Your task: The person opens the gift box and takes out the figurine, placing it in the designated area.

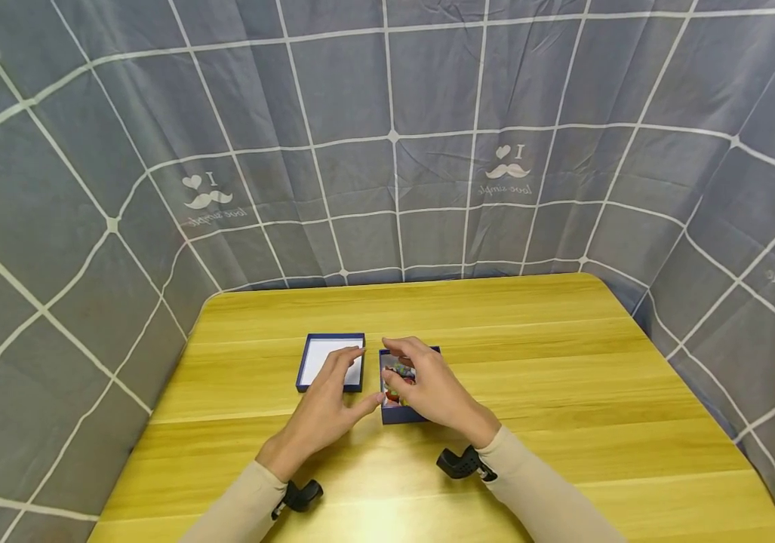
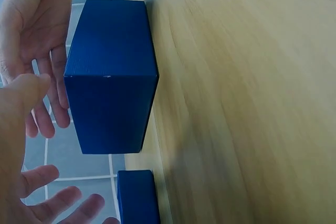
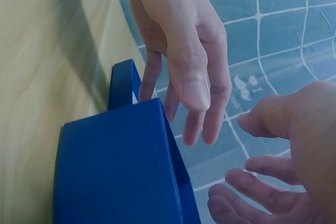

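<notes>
A deep blue box (image 1: 401, 415) stands on the table, its open top showing a jumble of small colourful pieces (image 1: 397, 371). My right hand (image 1: 435, 388) hovers over this box with its fingers spread in a loose curve and nothing held between them. Just left of the box, my left hand (image 1: 324, 407) has its thumb stretched toward the box's near left edge and its fingers reaching over the shallow blue lid (image 1: 301, 368). That lid lies with its white inside up. In both wrist views the box's blue walls (image 2: 113, 114) hide the pieces.
The wooden table (image 1: 530, 339) extends widely around the box and lid. A grey curtain with white grid lines (image 1: 353, 173) hangs along its back and sides. Each wrist carries a black camera mount (image 1: 458, 462).
</notes>
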`<state>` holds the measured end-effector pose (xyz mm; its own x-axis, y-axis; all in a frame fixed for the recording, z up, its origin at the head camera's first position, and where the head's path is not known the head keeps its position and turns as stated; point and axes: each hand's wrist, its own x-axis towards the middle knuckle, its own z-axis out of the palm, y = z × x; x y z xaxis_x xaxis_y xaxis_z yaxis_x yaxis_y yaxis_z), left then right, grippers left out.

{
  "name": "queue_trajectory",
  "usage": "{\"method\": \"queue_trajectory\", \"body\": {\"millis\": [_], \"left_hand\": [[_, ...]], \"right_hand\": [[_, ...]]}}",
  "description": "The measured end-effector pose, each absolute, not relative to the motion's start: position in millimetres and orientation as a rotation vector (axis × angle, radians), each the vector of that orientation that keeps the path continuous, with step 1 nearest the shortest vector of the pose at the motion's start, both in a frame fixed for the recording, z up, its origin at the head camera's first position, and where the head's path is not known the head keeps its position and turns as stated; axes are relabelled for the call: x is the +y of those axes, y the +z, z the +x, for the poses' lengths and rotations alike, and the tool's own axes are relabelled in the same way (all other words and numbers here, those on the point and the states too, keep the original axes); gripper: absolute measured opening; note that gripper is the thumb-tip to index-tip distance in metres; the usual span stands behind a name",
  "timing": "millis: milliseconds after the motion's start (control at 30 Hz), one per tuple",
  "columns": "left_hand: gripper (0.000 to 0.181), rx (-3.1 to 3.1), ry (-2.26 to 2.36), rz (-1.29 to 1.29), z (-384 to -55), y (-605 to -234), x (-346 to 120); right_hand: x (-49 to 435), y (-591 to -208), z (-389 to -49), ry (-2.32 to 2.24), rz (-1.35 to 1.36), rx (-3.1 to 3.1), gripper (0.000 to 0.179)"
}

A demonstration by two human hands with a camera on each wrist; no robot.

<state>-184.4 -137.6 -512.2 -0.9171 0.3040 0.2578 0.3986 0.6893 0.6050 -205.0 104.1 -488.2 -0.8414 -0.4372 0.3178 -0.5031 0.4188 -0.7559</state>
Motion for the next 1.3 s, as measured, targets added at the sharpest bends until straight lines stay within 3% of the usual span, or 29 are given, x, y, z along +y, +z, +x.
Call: {"method": "queue_trajectory", "body": {"millis": [1300], "left_hand": [[0.124, -2.889, -0.916, -0.663, -196.5, -521.4, -98.3]], "right_hand": [[146.8, -488.3, -215.0, 1.081, 0.811, -2.628, 0.056]]}}
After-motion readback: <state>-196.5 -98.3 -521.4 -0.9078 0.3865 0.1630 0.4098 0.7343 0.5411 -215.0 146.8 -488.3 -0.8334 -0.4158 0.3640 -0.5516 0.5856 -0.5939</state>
